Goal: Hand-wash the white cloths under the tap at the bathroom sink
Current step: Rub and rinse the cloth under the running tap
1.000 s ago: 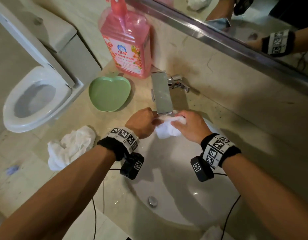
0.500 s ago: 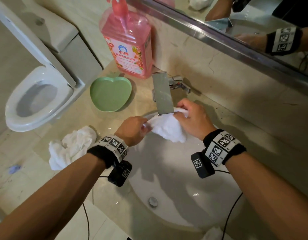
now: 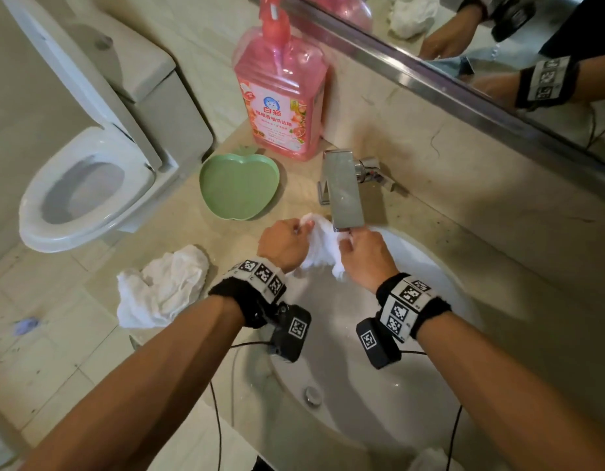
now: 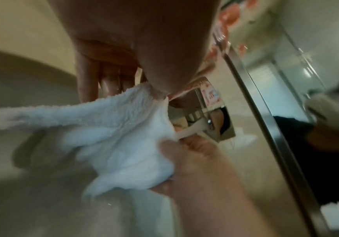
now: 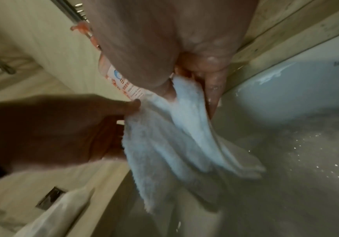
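Under the tap (image 3: pixel 342 188), our left hand (image 3: pixel 283 244) and right hand (image 3: pixel 365 255) each pinch the cloth (image 3: pixel 321 248) over the sink (image 3: pixel 440 277). Water flow looks unclear. Pulling toward nine o'clock could drip onto the counter (image 3: pixel 178 229), near the second cloth (image 3: pixel 162 287).

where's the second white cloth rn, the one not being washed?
In the head view the crumpled white cloth lies on the counter left of the sink, near the green apple-shaped dish, beside the left hand's wrist.
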`<state>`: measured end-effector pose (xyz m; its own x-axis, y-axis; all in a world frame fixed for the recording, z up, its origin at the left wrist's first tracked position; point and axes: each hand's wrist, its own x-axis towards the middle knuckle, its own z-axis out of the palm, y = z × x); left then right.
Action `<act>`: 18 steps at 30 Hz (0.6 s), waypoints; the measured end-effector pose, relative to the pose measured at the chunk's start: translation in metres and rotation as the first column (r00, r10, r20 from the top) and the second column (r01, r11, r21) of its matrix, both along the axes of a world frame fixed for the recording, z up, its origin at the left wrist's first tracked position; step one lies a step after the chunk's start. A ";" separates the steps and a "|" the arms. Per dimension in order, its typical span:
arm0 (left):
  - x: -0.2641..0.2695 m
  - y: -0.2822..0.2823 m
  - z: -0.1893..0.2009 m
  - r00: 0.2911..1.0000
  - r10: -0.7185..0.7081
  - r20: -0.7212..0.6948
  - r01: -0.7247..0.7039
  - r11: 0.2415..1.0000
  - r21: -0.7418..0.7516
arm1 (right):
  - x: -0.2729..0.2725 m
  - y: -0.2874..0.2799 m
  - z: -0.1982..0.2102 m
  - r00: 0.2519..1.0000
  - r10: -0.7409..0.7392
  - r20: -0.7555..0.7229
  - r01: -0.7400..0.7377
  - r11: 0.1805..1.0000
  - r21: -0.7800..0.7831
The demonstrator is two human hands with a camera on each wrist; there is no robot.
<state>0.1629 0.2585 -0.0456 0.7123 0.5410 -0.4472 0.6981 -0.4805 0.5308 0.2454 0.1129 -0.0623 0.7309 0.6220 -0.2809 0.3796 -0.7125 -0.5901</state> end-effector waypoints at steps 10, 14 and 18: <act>0.017 -0.026 -0.009 0.829 0.559 0.028 -0.418 0.651 -0.634 | -0.018 -0.011 -0.017 0.962 -0.055 -0.268 0.096 0.985 0.144; 0.020 -0.026 -0.009 0.845 0.524 0.111 -0.404 0.759 -0.510 | -0.013 -0.018 -0.025 0.981 0.016 -0.196 -0.003 0.998 0.068; 0.024 -0.018 -0.004 0.979 0.118 0.168 -0.098 0.988 -0.122 | -0.006 -0.026 -0.027 0.974 0.222 -0.036 -0.223 0.974 -0.038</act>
